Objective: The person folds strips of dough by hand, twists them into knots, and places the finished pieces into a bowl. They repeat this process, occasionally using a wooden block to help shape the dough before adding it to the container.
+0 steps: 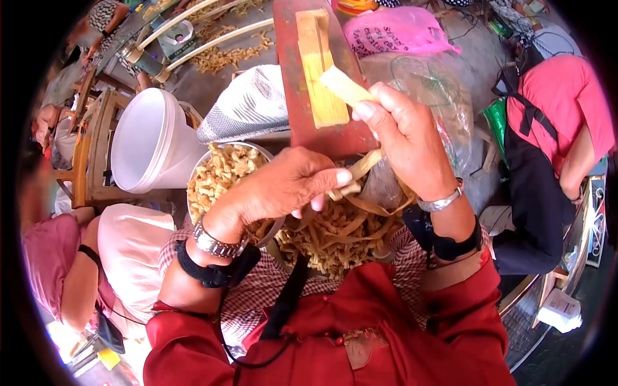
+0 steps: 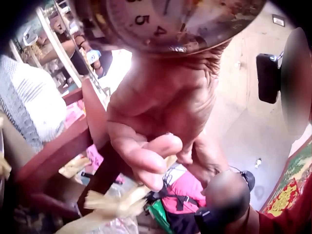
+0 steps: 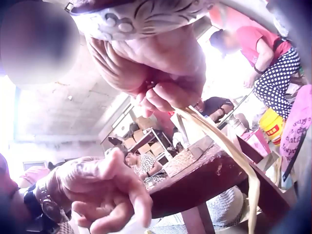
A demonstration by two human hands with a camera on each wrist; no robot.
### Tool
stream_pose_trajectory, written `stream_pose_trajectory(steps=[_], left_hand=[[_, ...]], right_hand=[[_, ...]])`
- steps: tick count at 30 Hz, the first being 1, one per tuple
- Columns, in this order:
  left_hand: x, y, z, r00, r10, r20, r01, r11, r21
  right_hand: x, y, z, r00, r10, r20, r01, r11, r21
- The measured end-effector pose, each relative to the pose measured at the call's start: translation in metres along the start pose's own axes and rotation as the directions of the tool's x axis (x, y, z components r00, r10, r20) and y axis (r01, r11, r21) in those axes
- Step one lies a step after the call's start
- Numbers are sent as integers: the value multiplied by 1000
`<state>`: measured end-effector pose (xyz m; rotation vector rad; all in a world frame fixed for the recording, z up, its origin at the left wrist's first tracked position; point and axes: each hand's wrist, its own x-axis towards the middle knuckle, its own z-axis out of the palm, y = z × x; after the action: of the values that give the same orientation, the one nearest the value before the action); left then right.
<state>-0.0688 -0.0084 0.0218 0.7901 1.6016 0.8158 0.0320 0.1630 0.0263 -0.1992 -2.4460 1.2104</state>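
Observation:
My right hand (image 1: 370,106) grips a pale yellow fibrous strip (image 1: 344,85); its blunt end sticks up past the thumb and the rest runs down under the palm. My left hand (image 1: 335,183), with a metal watch on the wrist, pinches the lower part of that strip just below the right hand. In the right wrist view the strip (image 3: 229,151) hangs from the curled fingers (image 3: 163,97), and the left hand (image 3: 107,190) is below. The left wrist view shows the left fingers (image 2: 146,158) curled over frayed pale pieces (image 2: 114,204).
A red wooden board (image 1: 296,96) with a yellowish block (image 1: 318,77) stands just behind the hands. A metal bowl (image 1: 267,153) of pale cut pieces sits at the left, with more piled on my lap (image 1: 335,238). Around are a white bucket (image 1: 151,138), plastic bags (image 1: 396,29) and seated people.

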Motion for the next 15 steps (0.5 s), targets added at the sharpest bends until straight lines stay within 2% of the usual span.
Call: stream_pose_trajectory(steps=[1, 2, 4, 5, 6, 7, 8, 9, 10, 11, 12, 13, 15], left_hand=[[4, -9, 8, 998, 48, 31, -45, 995, -85], [5, -14, 18, 1000, -9, 4, 9, 969, -249], [11, -34, 38, 999, 35, -8, -33, 810, -586], [12, -43, 45, 999, 35, 17, -13, 722, -692], [8, -38, 49, 997, 57, -46, -72, 695, -716], [4, -34, 53, 991, 78, -108, -133, 667, -733], [16, -42, 47, 988, 156, -6, -107, 652, -751], [9, -26, 45, 997, -71, 25, 64, 626, -777], [9, -26, 42, 998, -52, 44, 67, 665, -744], [9, -26, 42, 998, -54, 42, 68, 664, -744], [9, -25, 42, 998, -56, 40, 67, 663, -746], [2, -15, 51, 978, 66, -198, -192, 653, -732], [-6, -9, 34, 971, 240, -21, -172, 626, -760]], right_hand=[[-6, -2, -1, 999, -5, 46, 5, 1000, 5], [-12, -5, 0, 995, -48, 82, 43, 998, 54], [-25, -23, 1, 972, -68, 225, 30, 985, 170], [-35, -24, 14, 963, -130, 238, 86, 979, 186], [-45, -24, 27, 949, -190, 250, 141, 969, 203], [-52, -29, 37, 920, -332, 207, 288, 933, 214], [-60, -34, 46, 869, -467, 163, 430, 876, 218], [-71, -35, 58, 867, -452, 210, 394, 879, 268], [-80, -34, 68, 860, -440, 258, 355, 880, 316], [-83, -31, 71, 855, -475, 209, 384, 850, 362], [-81, -31, 65, 909, -409, 76, 364, 871, 330], [-76, -30, 55, 942, -331, -56, 332, 893, 305], [-69, -21, 39, 983, -43, -180, 103, 935, 338]])
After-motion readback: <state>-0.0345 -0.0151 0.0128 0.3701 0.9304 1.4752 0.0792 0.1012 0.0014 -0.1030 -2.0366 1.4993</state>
